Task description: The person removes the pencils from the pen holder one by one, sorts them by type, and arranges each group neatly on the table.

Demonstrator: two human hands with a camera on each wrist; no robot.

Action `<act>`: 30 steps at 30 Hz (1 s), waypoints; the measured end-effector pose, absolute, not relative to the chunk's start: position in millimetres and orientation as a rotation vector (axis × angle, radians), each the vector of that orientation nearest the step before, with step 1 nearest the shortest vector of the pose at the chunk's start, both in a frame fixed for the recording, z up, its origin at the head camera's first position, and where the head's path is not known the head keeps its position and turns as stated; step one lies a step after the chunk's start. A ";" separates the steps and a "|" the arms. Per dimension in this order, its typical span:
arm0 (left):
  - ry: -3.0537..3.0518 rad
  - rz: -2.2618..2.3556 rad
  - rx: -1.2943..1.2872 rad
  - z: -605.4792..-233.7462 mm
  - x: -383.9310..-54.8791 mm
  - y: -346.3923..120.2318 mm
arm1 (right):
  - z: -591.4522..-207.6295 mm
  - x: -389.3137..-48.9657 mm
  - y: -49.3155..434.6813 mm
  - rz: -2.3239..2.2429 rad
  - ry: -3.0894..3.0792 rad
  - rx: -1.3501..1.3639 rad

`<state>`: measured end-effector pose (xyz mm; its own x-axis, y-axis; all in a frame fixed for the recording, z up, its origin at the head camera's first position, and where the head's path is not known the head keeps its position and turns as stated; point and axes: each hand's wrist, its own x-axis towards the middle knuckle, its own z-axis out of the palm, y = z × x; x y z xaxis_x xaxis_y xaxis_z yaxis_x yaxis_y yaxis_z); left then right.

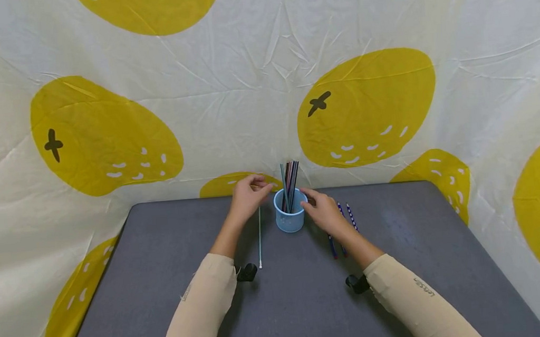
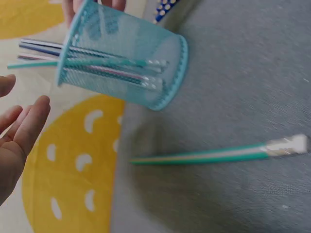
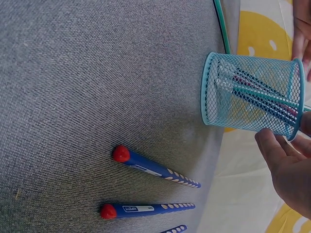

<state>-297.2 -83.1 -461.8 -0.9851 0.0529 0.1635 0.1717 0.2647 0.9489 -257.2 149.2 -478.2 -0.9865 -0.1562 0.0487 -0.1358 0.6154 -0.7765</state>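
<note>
1 blue cup [image 1: 290, 222] in right hand's [image 1: 325, 213] pinch, 3 dotted pencils [image 3: 153, 210], 1 green pencil [image 2: 204, 156], left hand [image 1: 250, 196] with fingers apart

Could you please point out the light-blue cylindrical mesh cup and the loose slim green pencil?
Light-blue cylindrical mesh cup [image 1: 290, 223], head view: on its front wall.
Loose slim green pencil [image 2: 209, 156], left wrist view: on its shaft.

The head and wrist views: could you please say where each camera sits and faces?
Head: worn there, facing forward and down at the cup; left hand, right hand, forearms show.
Left wrist: worn there, facing cup and green pencil; both hands show.
Right wrist: worn there, facing cup and blue pencils; both hands show.
Wrist views share the cup.
</note>
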 end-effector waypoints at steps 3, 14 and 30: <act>-2.422 -1.805 -0.242 -453.1 -300.1 -76.2 | -477.8 -256.1 149.0 -1.342 2.811 -0.253; -2.494 -1.670 -0.313 -438.2 -311.9 -51.5 | -476.1 -252.2 145.7 -1.334 2.823 -0.274; -2.519 -1.551 -0.277 -442.0 -311.1 -38.2 | -477.7 -246.2 145.8 -1.341 2.837 -0.244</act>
<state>-311.1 -38.2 -442.0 -0.9682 0.0679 0.2407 0.2455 0.4418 0.8629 -246.2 145.8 -477.7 -0.9880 -0.1370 0.0715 -0.1422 0.6251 -0.7675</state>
